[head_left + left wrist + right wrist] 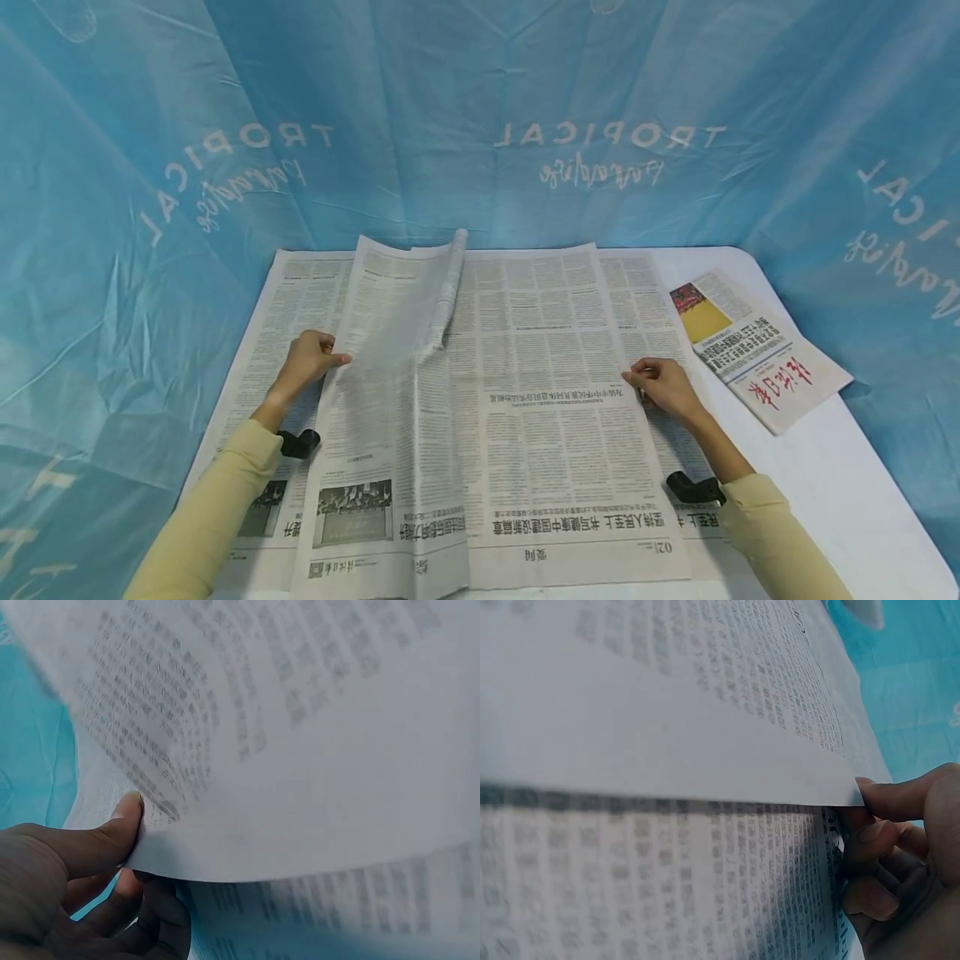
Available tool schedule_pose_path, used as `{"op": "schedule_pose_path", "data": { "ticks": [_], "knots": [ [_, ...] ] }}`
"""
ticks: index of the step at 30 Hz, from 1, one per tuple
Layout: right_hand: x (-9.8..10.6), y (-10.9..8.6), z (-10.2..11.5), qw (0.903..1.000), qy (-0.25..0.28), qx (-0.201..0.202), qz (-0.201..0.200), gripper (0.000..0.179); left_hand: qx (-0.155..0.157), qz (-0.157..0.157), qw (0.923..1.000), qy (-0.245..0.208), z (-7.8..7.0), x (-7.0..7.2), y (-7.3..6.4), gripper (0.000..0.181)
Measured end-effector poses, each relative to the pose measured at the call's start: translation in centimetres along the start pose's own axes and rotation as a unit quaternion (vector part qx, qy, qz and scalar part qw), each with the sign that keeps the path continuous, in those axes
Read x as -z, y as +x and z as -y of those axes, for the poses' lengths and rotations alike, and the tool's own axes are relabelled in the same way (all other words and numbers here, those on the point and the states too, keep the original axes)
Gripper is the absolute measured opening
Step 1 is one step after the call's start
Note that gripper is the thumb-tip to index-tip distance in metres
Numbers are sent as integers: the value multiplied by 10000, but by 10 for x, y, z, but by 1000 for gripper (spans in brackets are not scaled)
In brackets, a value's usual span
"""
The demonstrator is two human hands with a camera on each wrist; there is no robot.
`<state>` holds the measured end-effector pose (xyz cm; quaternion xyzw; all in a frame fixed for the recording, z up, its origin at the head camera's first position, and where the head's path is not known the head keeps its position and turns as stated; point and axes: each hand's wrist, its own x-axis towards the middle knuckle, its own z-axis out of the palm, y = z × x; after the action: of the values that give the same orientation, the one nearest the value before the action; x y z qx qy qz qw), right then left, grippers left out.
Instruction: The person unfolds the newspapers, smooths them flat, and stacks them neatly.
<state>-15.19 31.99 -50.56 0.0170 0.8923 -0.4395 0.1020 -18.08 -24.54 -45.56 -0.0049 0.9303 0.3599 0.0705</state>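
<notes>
An open newspaper sheet (555, 450) lies over another spread newspaper (309, 292), with print upside down to me. My left hand (306, 365) pinches the upper sheet's left edge between thumb and fingers, and its left half bulges up with a curled ridge near the middle. At the opposite edge, my right hand (666, 387) grips the same sheet. In the left wrist view the thumb (112, 832) presses on top of the lifted paper (315, 802). The right wrist view shows the sheet (667, 742) raised above printed columns, its edge between thumb and curled fingers.
A folded newspaper (772, 367) with red lettering and a yellow picture lies at the right on the white table (847, 492). Blue curtains (480, 108) with white lettering hang close behind the table and at both sides.
</notes>
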Motion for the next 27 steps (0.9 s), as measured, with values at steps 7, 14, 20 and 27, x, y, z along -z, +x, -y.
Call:
{"op": "schedule_pose_path", "data": {
  "ticks": [7, 14, 20, 27],
  "knots": [
    [7, -2, -5, 9991, -361, 149, -137, 29, -177, -310, 9987, 374, 13, 8, -2, 55],
    [16, -5, -9, 9973, -634, 261, -277, 29, -37, -480, 9974, 544, 24, 14, -4, 20],
    [22, -6, -13, 9964, -743, 170, -376, 28, 221, -414, 9974, 547, 28, 20, -6, 25],
    [32, -10, -17, 9951, -852, 117, -482, 28, 389, -536, 9946, 799, 38, 31, -7, 36]
  ]
}}
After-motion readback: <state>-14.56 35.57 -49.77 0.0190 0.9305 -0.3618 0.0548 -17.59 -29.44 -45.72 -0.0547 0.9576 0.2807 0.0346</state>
